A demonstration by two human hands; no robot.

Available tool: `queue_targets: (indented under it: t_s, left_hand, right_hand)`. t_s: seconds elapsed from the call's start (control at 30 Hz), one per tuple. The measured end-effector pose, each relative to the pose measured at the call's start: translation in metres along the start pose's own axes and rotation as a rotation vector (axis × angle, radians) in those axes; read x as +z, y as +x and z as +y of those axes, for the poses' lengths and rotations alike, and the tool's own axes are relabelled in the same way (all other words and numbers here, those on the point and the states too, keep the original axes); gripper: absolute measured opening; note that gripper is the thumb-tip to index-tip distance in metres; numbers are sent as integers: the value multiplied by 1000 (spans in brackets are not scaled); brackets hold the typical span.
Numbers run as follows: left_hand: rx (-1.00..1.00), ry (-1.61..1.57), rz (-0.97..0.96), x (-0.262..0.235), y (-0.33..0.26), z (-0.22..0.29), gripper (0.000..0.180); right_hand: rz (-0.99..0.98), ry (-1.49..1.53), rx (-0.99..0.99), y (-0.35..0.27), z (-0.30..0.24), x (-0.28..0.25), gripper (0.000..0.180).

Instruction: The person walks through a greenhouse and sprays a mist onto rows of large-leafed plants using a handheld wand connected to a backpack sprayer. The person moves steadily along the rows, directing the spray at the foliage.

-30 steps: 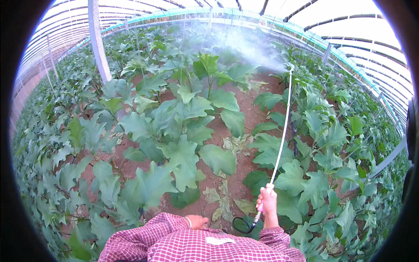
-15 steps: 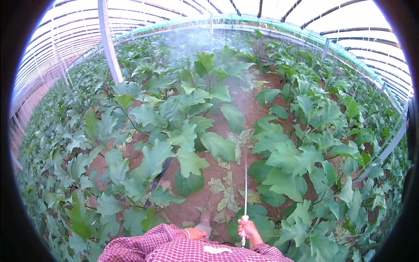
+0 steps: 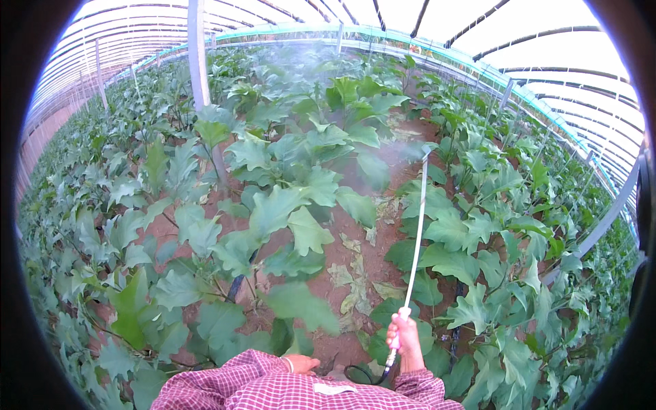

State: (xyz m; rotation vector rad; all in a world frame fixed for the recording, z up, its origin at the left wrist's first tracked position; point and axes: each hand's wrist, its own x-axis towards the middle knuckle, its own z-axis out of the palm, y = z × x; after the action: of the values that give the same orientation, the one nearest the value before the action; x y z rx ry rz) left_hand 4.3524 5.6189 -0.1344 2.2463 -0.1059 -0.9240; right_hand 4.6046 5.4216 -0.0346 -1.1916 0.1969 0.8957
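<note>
My right hand (image 3: 406, 335) is wrapped around the white and pink handle of a spray wand (image 3: 417, 246). The long pale tube slants up and away over the soil path, its bent tip level with the leaves. From that tip a fine mist (image 3: 400, 152) drifts left over broad-leaved green plants (image 3: 311, 188). A black hose (image 3: 359, 372) curves below the handle. My left hand (image 3: 302, 363) is low beside my checked shirt, fingers loosely stretched and seemingly holding nothing; part of it is hard to make out.
Dense plant rows flank the narrow soil path (image 3: 345, 253), where withered leaves (image 3: 354, 280) lie. A pale post (image 3: 198, 58) stands at the left, and a slanted pole (image 3: 601, 236) at the right. A curved ribbed roof (image 3: 540, 41) covers everything.
My right hand has risen, and the wand has swung upward and slightly right. Its mist now spreads left from the raised tip. The view has shifted a little; my left hand stays low.
</note>
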Motion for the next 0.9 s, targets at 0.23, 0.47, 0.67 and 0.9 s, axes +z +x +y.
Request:
queue_targets:
  t_s: [0.23,0.47,0.67,0.9]
  left_hand:
    - [-10,-28,-17,67,-87,-32,39]
    - [-25,-15,-60,95,-143,-16,41]
    - [-16,-10,-5,127,-164,1,44]
    - [-47,15,-11,190,-179,45,42]
  right_hand:
    - [64,-102,-282,-66,34,61,15]
    - [84,-142,-266,-119,73,77,16]
    - [132,-166,-188,-149,116,53,17]
    - [106,-203,106,-204,211,-31,16]
